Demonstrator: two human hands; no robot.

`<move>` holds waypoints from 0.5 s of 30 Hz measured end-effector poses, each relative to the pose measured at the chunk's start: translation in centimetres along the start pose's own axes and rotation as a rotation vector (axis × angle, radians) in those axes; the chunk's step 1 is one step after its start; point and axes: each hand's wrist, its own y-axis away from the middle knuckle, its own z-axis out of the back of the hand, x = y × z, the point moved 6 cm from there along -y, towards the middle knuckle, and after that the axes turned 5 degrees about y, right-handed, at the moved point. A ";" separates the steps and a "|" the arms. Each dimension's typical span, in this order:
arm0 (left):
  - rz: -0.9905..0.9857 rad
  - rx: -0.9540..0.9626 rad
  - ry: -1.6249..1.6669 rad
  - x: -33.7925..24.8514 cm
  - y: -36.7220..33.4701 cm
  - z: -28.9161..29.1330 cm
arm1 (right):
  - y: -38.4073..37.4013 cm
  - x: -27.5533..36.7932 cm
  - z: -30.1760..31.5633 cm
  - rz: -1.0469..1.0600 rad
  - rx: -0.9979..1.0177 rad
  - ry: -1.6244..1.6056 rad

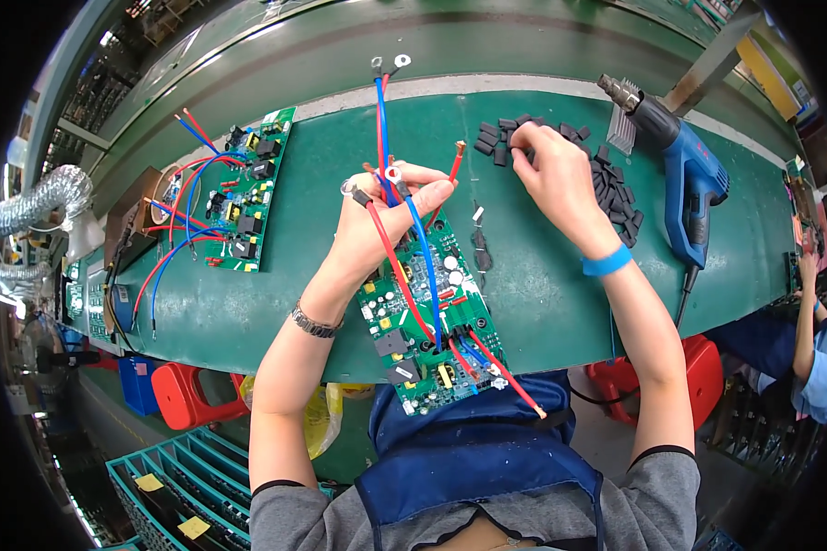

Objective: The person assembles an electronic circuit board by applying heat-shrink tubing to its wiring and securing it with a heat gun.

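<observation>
My left hand (368, 220) is closed on a red wire (454, 170), its bare copper end sticking up past thumb and fingers. Red and blue wires (419, 230) with ring terminals pass around this hand. They rise from a green circuit board (473, 317) crowded with components, which overhangs the bench's near edge at my lap. Over at the right, my right hand (560, 179) reaches into a pile of short black sleeves (616, 188) that look like heat-shrink tubing. Its thumb and index finger are bent together at the pile; whether a sleeve is between them is hidden.
A second wired circuit board (248, 197) lies at the left of the green bench (331, 119). On the right stands a blue heat gun (694, 174) beside a finned metal heatsink (621, 129). Red stools (193, 395) are under the near edge. Another person's arm (807, 303) shows far right.
</observation>
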 end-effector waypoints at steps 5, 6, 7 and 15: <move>-0.152 -0.022 0.172 -1.2 0.1 -0.4 | 0.1 5.1 4.7 -0.201 0.118 -0.665; -0.081 -0.001 0.177 -1.2 0.2 -0.7 | 0.0 5.9 5.1 -0.154 0.112 -0.763; -0.009 0.020 0.182 -1.0 0.2 -0.9 | -0.2 6.2 4.9 -0.156 0.113 -0.761; -0.090 -0.019 0.218 -1.3 0.5 -1.1 | -0.6 7.1 4.4 -0.231 0.224 -0.878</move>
